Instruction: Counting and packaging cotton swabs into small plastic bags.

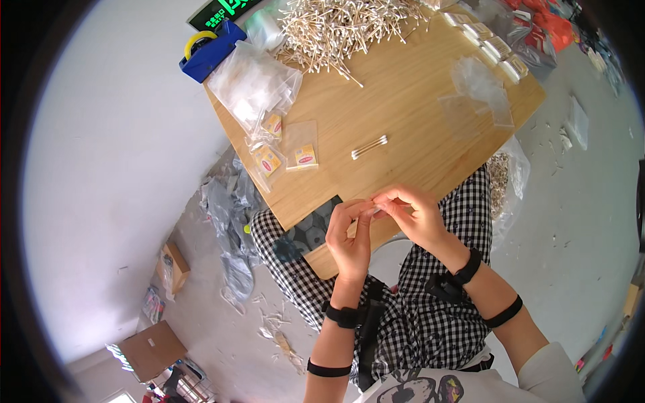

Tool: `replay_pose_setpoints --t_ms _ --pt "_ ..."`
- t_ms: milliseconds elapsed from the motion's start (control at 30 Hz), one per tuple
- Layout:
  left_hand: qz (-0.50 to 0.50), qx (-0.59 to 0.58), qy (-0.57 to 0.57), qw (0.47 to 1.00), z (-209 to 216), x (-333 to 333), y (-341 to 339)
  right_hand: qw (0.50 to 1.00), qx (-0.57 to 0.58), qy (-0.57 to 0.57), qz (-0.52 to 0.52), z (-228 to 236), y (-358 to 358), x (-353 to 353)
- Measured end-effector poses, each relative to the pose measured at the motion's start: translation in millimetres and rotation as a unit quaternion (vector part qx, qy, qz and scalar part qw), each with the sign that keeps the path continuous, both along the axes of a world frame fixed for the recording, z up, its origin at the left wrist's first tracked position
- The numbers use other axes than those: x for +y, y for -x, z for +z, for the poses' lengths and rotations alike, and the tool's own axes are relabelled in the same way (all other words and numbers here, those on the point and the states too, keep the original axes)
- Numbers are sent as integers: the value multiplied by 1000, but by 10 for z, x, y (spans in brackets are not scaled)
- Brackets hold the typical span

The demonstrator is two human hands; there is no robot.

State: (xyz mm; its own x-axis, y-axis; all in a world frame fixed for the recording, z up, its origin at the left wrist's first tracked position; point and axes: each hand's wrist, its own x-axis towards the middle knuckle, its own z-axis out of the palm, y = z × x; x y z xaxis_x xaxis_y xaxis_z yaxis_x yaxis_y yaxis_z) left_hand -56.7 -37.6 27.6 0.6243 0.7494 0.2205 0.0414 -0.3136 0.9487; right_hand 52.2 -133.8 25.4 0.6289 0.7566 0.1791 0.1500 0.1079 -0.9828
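Note:
My left hand (349,238) and my right hand (418,218) meet over the near edge of the wooden table (416,127). Fingertips of both are pinched together around something small and whitish, mostly covered by the fingers, so its kind cannot be told. Beyond them on the tabletop lies a small bundle of cotton swabs (369,147), side by side and slanted. To the left, a clear zip bag (300,134) with a yellow card (306,156) in it lies flat, beside other small bags with yellow cards (267,160).
A big loose heap of cotton swabs (342,33) covers the far side. Clear plastic bags (252,80) and a blue tape dispenser (213,50) sit far left. At right are thin clear bags (480,87) and several packed swab bundles (494,47). A dark film sheet (312,230) hangs at the near edge.

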Motion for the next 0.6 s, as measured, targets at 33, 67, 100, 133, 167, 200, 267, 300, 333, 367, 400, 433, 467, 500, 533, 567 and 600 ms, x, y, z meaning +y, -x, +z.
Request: replay_pose_setpoints --t_ms 33,67,100,133,167,200,267,300,333,367,400,433,467,500,533,567,600 --pt "0 -1 1 1000 4 12 -12 1000 -11 13 -10 -15 -7 3" --pt "-19 -10 22 1000 23 35 -18 999 -22 25 -21 -24 -15 4" --pt "-36 -18 43 998 43 49 -13 999 -22 27 -20 -25 -23 0" --pt "-35 -18 45 998 13 58 9 1000 -5 21 -8 -22 -38 -3" --pt "-41 -15 72 996 -43 67 39 1000 12 14 4 -15 -45 -6" --pt "-46 -11 99 994 -57 71 57 1000 12 15 5 17 -35 -8" --pt "-46 -21 140 989 -71 84 59 994 110 24 3 93 -12 -7" --pt "-48 -30 180 982 -70 90 53 994 111 24 5 88 -9 -9" --pt "-46 -29 180 982 -62 89 56 995 101 20 5 80 -8 -13" --pt "-43 -27 166 985 -45 85 60 996 92 17 6 72 -5 -16" --pt "-40 -26 153 987 -25 78 53 996 91 17 7 66 -8 -23" --pt "-40 -27 154 987 4 69 44 996 82 23 6 56 -10 -29" --pt "-34 -13 108 994 37 59 36 997 73 28 5 45 -11 -37" --pt "-28 1 60 998 57 55 27 997 72 28 5 34 -17 -46" --pt "-28 0 60 998 60 40 37 999 20 28 5 18 -25 -60" --pt "-24 6 34 999 63 14 60 999 -31 29 5 6 -29 -69" --pt "-19 13 7 1000 63 1 83 999 -31 29 6 -9 -15 -70"
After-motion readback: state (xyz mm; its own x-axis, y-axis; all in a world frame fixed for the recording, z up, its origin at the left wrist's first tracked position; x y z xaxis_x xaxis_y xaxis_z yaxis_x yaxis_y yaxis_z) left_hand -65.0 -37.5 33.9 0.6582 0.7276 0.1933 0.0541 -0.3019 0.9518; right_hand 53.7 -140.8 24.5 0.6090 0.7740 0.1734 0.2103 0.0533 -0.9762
